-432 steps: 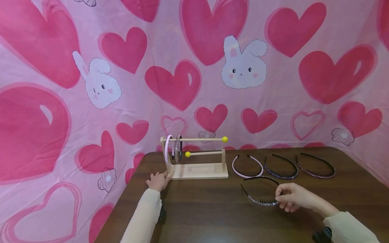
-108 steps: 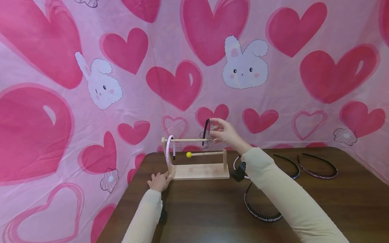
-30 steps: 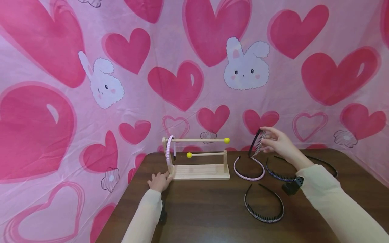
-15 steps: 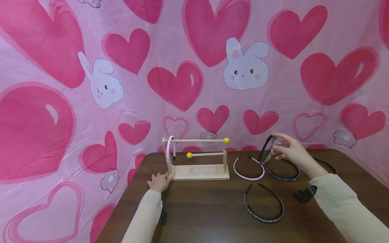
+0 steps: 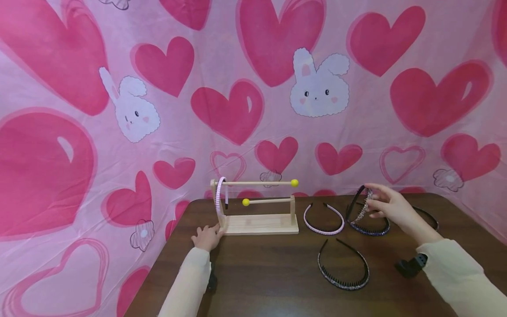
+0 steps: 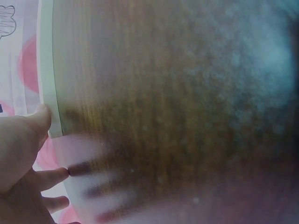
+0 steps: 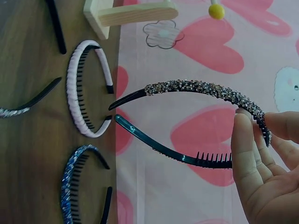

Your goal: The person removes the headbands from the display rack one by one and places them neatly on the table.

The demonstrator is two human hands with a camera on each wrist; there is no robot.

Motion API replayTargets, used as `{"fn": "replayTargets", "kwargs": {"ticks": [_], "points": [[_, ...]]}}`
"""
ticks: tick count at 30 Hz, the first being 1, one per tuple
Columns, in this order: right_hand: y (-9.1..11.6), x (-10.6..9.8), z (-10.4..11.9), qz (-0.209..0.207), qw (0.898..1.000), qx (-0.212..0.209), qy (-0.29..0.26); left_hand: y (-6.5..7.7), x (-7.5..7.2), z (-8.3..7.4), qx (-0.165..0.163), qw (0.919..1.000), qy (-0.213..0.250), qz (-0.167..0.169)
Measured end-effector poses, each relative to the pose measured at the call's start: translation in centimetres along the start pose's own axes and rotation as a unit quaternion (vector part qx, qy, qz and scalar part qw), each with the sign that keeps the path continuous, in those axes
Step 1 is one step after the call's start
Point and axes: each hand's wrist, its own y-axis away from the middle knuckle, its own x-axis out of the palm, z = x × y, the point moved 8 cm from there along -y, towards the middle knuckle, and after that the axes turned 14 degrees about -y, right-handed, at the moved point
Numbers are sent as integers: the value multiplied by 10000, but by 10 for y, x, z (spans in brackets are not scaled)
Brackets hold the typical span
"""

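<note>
My right hand (image 5: 390, 210) pinches a crystal-studded black headband (image 7: 205, 87) by its curved top. In the head view it hangs in front of the blue-glitter headband (image 5: 370, 230), its open ends pointing down and left. My left hand (image 5: 207, 237) rests at the left end of the wooden stand (image 5: 261, 224), fingers spread, its thumb against the base. A pale pink headband (image 5: 218, 198) hangs at the left of the stand's upper rod. Another pale pink headband (image 7: 73, 93) lies on the table right of the stand.
A silver-and-black headband (image 5: 344, 284) lies nearer the front of the brown table (image 5: 269, 277). Another headband (image 5: 429, 215) lies at the far right, partly hidden by my right hand. Yellow balls (image 5: 294, 182) tip the rods. A heart-print cloth (image 5: 273, 132) hangs behind.
The crystal headband has come off the upper rod and moved right and downward in my right hand. Earlier, the silver-and-black headband was set down in front. My left hand has stayed put.
</note>
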Motion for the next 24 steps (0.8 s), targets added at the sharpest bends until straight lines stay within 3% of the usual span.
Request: {"fn": "replayTargets", "kwargs": {"ticks": [24], "points": [[39,-27,-21,2,9995,65,293,-2,2,0,26,10000,-86,8]]}}
